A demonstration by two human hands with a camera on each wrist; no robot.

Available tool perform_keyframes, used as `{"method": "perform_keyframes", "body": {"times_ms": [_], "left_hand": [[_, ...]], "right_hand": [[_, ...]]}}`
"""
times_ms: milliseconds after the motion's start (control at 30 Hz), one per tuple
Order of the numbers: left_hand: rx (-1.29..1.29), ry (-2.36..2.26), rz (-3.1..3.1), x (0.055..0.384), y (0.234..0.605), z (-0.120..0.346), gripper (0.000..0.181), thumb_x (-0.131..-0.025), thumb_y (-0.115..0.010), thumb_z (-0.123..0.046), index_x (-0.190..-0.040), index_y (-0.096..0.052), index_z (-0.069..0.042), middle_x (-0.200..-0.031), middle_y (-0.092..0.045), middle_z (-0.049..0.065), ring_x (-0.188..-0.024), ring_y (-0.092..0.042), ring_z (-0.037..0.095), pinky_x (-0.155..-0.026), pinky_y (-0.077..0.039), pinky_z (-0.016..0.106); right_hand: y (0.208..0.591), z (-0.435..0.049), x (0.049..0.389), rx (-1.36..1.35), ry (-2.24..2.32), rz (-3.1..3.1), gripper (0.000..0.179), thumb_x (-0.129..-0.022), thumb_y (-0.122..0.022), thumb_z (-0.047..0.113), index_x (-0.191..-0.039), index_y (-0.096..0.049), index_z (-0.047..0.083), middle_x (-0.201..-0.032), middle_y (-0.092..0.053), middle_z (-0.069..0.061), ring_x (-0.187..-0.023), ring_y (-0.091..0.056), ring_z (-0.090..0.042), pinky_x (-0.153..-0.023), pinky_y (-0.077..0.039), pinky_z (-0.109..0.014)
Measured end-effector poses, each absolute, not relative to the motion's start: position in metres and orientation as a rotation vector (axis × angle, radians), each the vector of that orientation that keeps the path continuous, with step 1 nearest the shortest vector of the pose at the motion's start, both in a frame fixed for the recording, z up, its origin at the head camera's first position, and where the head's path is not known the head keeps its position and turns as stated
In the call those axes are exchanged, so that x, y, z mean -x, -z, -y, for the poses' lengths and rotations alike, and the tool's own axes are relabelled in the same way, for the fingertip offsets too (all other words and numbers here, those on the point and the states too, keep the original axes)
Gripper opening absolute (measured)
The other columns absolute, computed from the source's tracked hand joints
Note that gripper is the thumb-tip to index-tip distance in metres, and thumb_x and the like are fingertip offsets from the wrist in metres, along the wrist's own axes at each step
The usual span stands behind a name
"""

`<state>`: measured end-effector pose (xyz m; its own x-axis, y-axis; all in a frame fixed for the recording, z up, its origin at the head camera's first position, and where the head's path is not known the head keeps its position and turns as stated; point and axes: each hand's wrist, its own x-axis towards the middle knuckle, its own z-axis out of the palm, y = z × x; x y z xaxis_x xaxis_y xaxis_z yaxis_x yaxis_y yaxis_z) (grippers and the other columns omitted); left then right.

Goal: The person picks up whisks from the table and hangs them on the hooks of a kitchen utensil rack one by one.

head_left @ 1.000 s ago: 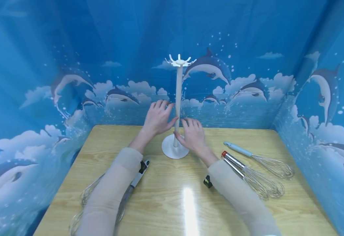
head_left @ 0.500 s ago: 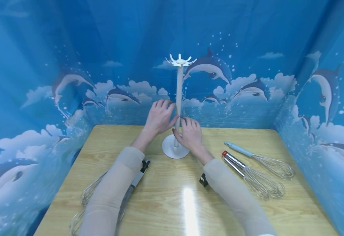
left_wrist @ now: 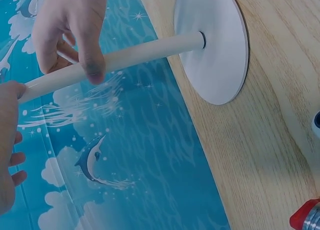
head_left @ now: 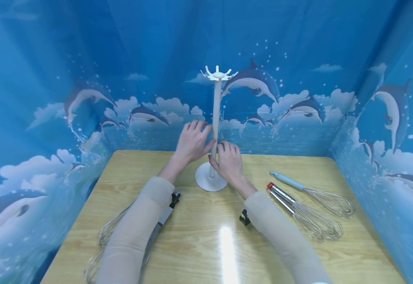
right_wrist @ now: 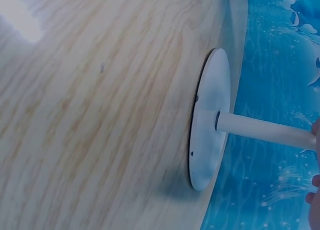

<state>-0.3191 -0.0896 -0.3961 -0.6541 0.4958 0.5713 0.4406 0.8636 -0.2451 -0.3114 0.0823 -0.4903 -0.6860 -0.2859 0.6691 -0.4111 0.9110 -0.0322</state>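
A white hook stand (head_left: 216,110) rises from a round base (head_left: 206,183) on the table, with a ring of upturned hooks (head_left: 218,75) at its top. My left hand (head_left: 192,140) holds the pole from the left at mid-height, thumb and index finger against it. Lower down, my right hand (head_left: 229,159) grips the same pole from the right; in the left wrist view this right hand (left_wrist: 75,29) has its thumb across the pole and fingers behind. The right wrist view shows the base (right_wrist: 212,140) flat on the table, with fingers at the right edge.
A whisk with a light-blue handle (head_left: 286,179) lies at right, beside metal-handled whisks (head_left: 281,193), one red-tipped. More whisks (head_left: 108,232) lie at left, partly covered by the left sleeve (head_left: 135,232). A dolphin-print curtain (head_left: 157,79) surrounds the wooden table (head_left: 199,244).
The right hand and forearm have shifted slightly left. Both hands stay at the pole, and the stand and whisks keep their places.
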Motion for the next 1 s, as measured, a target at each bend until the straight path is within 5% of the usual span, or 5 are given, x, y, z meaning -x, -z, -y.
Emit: {"method": "perform_keyframes", "body": {"times_ms": [600, 1000], "left_hand": [[0.686, -0.093, 2.348, 0.316, 0.400, 0.085, 0.050, -0.100, -0.066, -0.051, -0.134, -0.066, -0.013, -0.132, -0.070, 0.011, -0.123, -0.067, 0.031, -0.105, -0.056, 0.047], [0.704, -0.093, 2.347, 0.309, 0.400, 0.079, 0.050, -0.100, -0.066, -0.050, -0.134, -0.065, -0.013, -0.130, -0.070, 0.010, -0.120, -0.066, 0.029, -0.102, -0.056, 0.046]], "right_hand": [[0.484, -0.083, 0.304, -0.463, -0.100, 2.443, 0.046, -0.097, -0.070, 0.045, -0.114, -0.066, 0.002, -0.133, -0.067, -0.021, -0.128, -0.062, -0.039, -0.119, -0.045, -0.058], [0.486, -0.089, 0.296, -0.471, -0.126, 2.399, 0.043, -0.098, -0.069, 0.043, -0.109, -0.066, 0.002, -0.122, -0.070, -0.020, -0.113, -0.068, -0.037, -0.106, -0.054, -0.052]]}}
